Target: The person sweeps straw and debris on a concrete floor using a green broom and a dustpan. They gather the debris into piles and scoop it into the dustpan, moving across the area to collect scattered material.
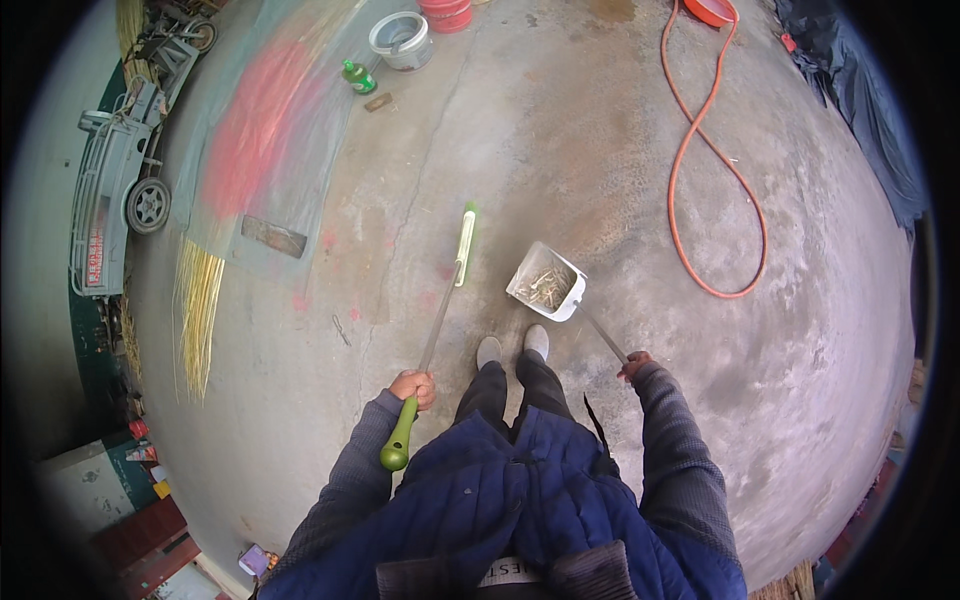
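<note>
My left hand (412, 388) is closed round the shaft of a broom (438, 322), just above its green end grip. The broom's narrow white and green head (466, 245) rests on the concrete ahead of my feet. In my right hand (634, 366) is the thin handle of a white dustpan (574, 302). Pale, short scraps of debris (547, 288) lie inside the pan, which sits on the floor just beyond my shoes. A gap of floor separates the broom head from the dustpan.
An orange hose (676, 222) loops across the floor at right. Plastic sheeting (310, 130) covers reddish stalks at left, with a flat block (273, 236) on it. A green bottle (357, 76) and a white bucket (402, 58) stand farther off. A cart (118, 190) is at far left.
</note>
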`<state>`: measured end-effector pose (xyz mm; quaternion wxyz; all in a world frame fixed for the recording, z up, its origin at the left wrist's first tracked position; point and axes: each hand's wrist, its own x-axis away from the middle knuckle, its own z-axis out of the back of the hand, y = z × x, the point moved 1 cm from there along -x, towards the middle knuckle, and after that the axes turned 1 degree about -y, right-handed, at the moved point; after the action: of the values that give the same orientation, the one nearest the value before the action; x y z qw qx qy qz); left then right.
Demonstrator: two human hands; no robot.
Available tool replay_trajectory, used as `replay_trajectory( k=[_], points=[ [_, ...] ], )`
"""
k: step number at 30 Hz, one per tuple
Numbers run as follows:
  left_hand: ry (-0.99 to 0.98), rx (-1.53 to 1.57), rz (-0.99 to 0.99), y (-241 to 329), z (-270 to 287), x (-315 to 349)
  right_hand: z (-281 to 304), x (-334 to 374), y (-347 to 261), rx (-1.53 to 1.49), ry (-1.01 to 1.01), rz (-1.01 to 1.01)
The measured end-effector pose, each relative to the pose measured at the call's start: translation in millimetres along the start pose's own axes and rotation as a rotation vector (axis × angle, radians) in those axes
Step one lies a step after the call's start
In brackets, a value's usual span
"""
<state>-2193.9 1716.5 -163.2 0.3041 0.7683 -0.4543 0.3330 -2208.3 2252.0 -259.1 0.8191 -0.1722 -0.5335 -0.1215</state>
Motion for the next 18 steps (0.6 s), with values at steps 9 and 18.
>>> replay_trajectory(
  k=[9, 18],
  points=[
    [0.344, -0.366, 0.214, -24.3, 46.1, -16.7, -114.7, 144.0, 38.8, -0.972, 0.234, -0.176],
    [0.326, -0.466, 0.421, -60.8, 13.3, -35.0, -238.3, 229.5, 127.8, -1.387, 0.390, -0.265]
  ],
)
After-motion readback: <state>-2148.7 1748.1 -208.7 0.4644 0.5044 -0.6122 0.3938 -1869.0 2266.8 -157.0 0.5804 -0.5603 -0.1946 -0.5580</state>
